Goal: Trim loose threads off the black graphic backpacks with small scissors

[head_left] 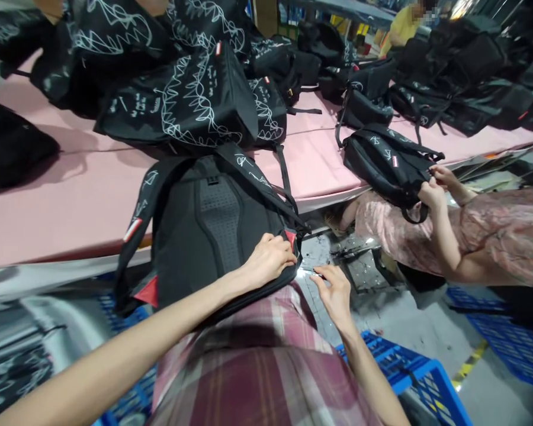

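Observation:
A black backpack [182,236] leans against the table edge in front of my lap, its padded back panel and straps facing me. White scribbles mark the straps, and red triangular tabs [147,291] show at the lower corners. My left hand [270,260] is closed on the backpack's lower right edge, just beside a red tab. To the right, my right hand [335,293] pinches a small thin metal tool [308,272], its bright tip pointing toward that corner. The tool's exact kind is too small to make out.
Several black backpacks [195,100] with white scribbles cover the pink tabletop [71,225]. At right a co-worker's hands [437,186] hold another backpack [382,163]. Blue crates [444,384] stand on the floor by my right arm. Another person [402,26] is at the back.

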Demonstrator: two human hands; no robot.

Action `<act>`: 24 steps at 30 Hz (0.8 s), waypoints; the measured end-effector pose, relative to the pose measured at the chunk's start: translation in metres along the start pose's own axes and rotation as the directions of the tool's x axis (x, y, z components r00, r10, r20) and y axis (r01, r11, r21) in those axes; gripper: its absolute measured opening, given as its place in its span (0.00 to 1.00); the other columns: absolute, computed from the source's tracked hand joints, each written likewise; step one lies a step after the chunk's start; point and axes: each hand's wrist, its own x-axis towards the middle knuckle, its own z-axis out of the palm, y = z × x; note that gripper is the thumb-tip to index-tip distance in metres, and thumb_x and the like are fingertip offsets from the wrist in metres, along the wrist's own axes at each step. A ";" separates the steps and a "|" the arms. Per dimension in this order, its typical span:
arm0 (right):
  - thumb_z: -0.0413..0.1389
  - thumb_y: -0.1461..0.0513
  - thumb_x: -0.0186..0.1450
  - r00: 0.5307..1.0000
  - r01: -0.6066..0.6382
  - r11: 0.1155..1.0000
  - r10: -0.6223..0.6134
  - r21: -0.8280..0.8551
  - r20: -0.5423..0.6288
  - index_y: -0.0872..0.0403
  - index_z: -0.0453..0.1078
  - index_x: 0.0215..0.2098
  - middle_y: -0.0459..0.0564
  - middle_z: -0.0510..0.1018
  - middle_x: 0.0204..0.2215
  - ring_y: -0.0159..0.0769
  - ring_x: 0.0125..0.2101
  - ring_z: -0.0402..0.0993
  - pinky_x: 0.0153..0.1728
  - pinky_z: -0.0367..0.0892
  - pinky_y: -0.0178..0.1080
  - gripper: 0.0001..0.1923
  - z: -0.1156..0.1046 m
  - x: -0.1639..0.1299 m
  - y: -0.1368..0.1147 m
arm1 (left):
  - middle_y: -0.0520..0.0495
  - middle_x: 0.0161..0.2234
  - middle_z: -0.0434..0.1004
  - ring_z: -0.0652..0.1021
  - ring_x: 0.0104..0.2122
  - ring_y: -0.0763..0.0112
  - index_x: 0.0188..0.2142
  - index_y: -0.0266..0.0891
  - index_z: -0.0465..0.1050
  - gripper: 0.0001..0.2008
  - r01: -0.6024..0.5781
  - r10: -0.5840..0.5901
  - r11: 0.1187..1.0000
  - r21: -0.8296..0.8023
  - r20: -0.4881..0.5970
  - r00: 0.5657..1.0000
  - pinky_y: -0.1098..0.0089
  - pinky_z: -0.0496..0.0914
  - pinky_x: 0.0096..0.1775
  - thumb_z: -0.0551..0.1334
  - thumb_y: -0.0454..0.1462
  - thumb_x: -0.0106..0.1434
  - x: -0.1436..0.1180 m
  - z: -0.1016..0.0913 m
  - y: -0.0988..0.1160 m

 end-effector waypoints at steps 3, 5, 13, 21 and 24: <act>0.54 0.59 0.64 1.000 0.024 1.000 -0.024 -0.013 0.006 0.52 0.75 0.37 0.49 0.78 0.33 0.37 0.35 0.71 0.40 0.64 0.40 0.09 0.002 0.002 0.000 | 0.50 0.32 0.75 0.69 0.36 0.68 0.35 0.43 0.76 0.10 0.013 -0.013 1.000 0.011 0.014 1.000 0.64 0.54 0.39 0.55 0.35 0.64 0.000 0.000 0.001; 0.54 0.59 0.64 1.000 0.025 0.999 -0.024 -0.024 0.018 0.52 0.75 0.37 0.49 0.78 0.34 0.37 0.35 0.71 0.40 0.63 0.41 0.09 0.003 0.003 -0.001 | 0.49 0.32 0.75 0.69 0.36 0.68 0.34 0.43 0.76 0.10 0.014 -0.015 1.000 0.018 0.025 1.000 0.64 0.54 0.40 0.55 0.36 0.64 0.001 0.000 0.002; 0.53 0.60 0.65 0.998 0.030 0.999 -0.027 -0.035 0.064 0.52 0.74 0.37 0.48 0.78 0.33 0.36 0.35 0.69 0.41 0.62 0.40 0.09 0.004 0.005 -0.002 | 0.49 0.31 0.73 0.68 0.36 0.66 0.33 0.41 0.76 0.09 0.000 -0.002 0.994 0.107 0.022 1.000 0.63 0.54 0.40 0.58 0.39 0.62 0.003 0.000 0.006; 0.53 0.59 0.64 0.997 0.057 0.998 -0.056 -0.020 0.056 0.52 0.75 0.37 0.49 0.78 0.33 0.36 0.35 0.71 0.40 0.64 0.41 0.09 0.006 0.007 0.002 | 0.44 0.28 0.71 0.68 0.33 0.65 0.27 0.35 0.72 0.10 -0.067 0.078 0.959 0.275 -0.028 0.997 0.62 0.55 0.37 0.55 0.32 0.62 0.009 0.008 0.018; 0.53 0.58 0.64 0.997 0.058 0.998 -0.057 -0.011 0.055 0.52 0.75 0.37 0.49 0.78 0.33 0.37 0.35 0.71 0.39 0.64 0.41 0.10 0.006 0.008 0.005 | 0.42 0.28 0.70 0.69 0.34 0.62 0.28 0.33 0.71 0.09 -0.096 0.110 0.939 0.329 -0.022 0.994 0.62 0.56 0.37 0.54 0.29 0.61 0.010 0.009 0.021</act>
